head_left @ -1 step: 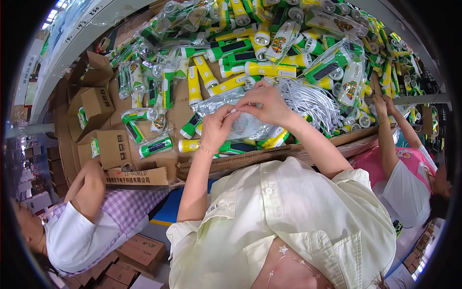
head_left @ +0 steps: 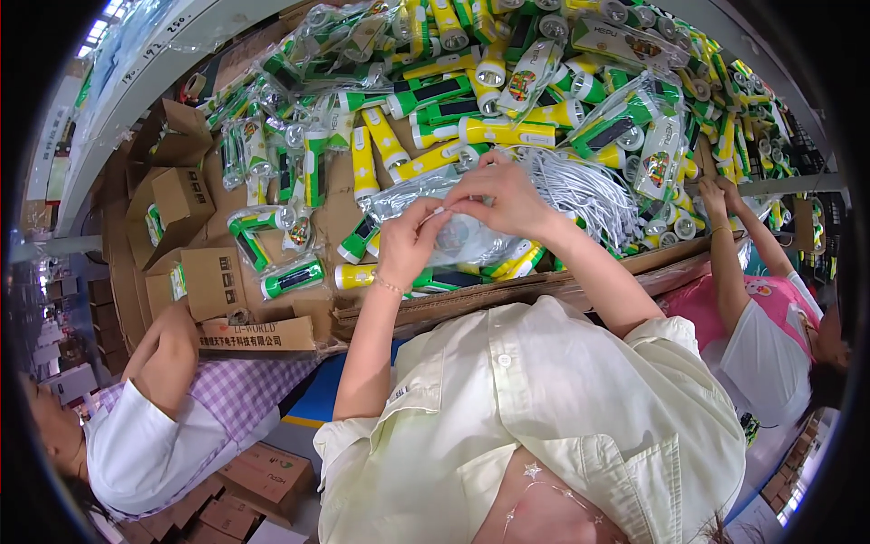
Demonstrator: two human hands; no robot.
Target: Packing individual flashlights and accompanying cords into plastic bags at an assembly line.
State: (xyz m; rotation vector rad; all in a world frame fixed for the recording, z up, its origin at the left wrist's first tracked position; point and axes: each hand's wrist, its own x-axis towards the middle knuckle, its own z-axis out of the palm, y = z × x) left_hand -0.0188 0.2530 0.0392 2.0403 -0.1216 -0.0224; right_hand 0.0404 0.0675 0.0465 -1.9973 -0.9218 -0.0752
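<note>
Your left hand [head_left: 407, 239] and right hand [head_left: 507, 195], pinched almost closed, hold 1 tiny white piece [head_left: 439, 210], left of white cords [head_left: 589, 195].

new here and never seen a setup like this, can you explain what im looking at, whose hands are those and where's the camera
There's no machine here: these are a person's own bare hands. The camera is worn on that person's head and looks down, so you see roughly what they see; its wide lens bends straight edges.

The left hand and right hand meet at the fingertips, pinching a white piece too small to identify. Below them is clear plastic.

On the cardboard lie many yellow and green flashlights, some bagged, plus a bundle of white cords and, at left, open boxes.

The people at the left and right edges are others.
</note>
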